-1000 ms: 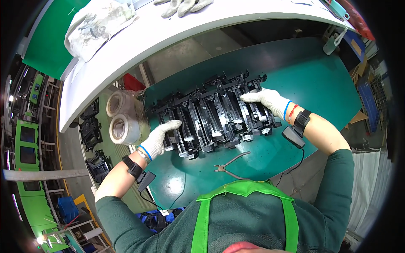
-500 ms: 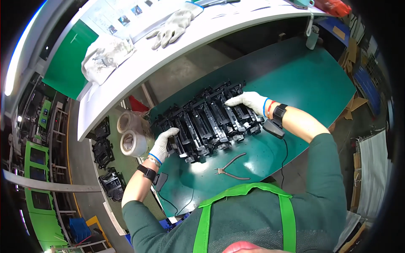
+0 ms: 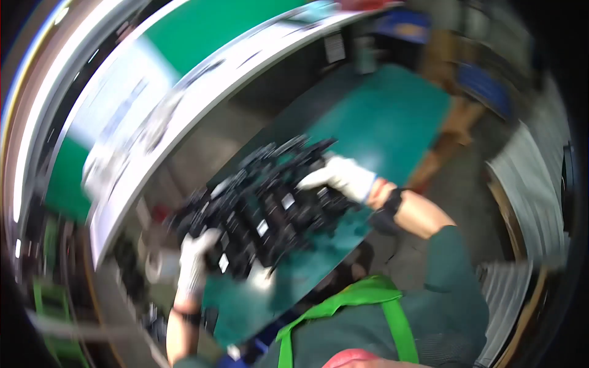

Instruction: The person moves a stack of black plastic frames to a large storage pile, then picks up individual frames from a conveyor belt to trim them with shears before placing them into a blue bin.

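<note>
A row of several black plastic parts (image 3: 261, 205), set side by side, spans the space between my hands over the green tabletop (image 3: 392, 104). My left hand (image 3: 195, 254), in a white knit glove, is closed on the left end of the row. At the right end my right hand (image 3: 343, 176), gloved the same way, grips the row with its thumb over the top. Small white patches show on the parts' near faces. The picture is smeared by motion, so I cannot tell whether the parts touch the table.
A white shelf (image 3: 211, 98) curves across the far side, above table level. Beyond the left hand are clear tape rolls (image 3: 161, 264) and more dark parts (image 3: 127, 260). Cardboard (image 3: 457, 122) and a blue bin (image 3: 485, 91) stand past the table's right end. A black device is strapped to each wrist.
The view has swung, so the table now slants more steeply and both hands appear farther left with the row between them. The pliers seen on the table earlier cannot be made out now.
</note>
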{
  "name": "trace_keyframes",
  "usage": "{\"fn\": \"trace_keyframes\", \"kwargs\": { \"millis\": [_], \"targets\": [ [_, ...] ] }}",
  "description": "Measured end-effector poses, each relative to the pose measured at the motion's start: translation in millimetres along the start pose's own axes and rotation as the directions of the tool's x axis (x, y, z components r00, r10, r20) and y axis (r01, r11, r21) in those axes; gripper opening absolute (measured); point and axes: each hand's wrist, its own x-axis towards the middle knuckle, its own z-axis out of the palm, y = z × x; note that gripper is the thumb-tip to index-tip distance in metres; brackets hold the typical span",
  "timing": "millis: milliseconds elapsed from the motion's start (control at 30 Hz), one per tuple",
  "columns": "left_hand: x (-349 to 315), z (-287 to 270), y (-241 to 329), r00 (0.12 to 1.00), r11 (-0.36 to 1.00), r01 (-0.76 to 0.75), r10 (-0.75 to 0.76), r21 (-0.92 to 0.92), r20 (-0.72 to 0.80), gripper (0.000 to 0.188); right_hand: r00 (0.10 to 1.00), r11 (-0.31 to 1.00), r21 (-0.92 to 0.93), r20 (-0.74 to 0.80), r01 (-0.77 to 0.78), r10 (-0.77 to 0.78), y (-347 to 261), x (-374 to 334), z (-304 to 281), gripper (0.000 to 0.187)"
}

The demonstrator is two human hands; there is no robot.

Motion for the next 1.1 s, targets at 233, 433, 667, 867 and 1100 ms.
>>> {"fn": "trace_keyframes", "kwargs": {
  "millis": [233, 433, 667, 867, 1100],
  "targets": [
    [-24, 63, 2, 0.918, 0.97, 0.057, -0.143, 0.235, 0.369, 0.059, 0.947, 0.983, -0.184, -0.312, 0.021, -0.079, 50, -109, -58, 0.038],
    [-64, 118, -41, 0.744, 0.937, 0.207, -0.337, 0.28, 0.577, 0.058, 0.894, 0.979, 0.199, -0.446, 0.053, 0.042, 101, -282, -50, 0.03],
    [-127, 191, -59, 0.515, 0.878, 0.139, -0.458, 0.457, 0.724, 0.056, 0.641, 0.915, 0.403, -0.711, 0.031, 0.291, 115, -437, 17, 0.028],
    [-158, 274, -115, 0.171, 0.864, -0.077, -0.479, 0.497, 0.861, 0.066, 0.395, 0.881, 0.459, -0.835, 0.115, 0.383, 119, -554, 51, 0.037],
    [-282, 398, -145, -0.089, 0.86, 0.081, -0.498, 0.504, 0.863, 0.034, 0.25, 0.882, 0.422, -0.895, 0.209, 0.369, 214, -702, 33, 0.037]
  ]
}}
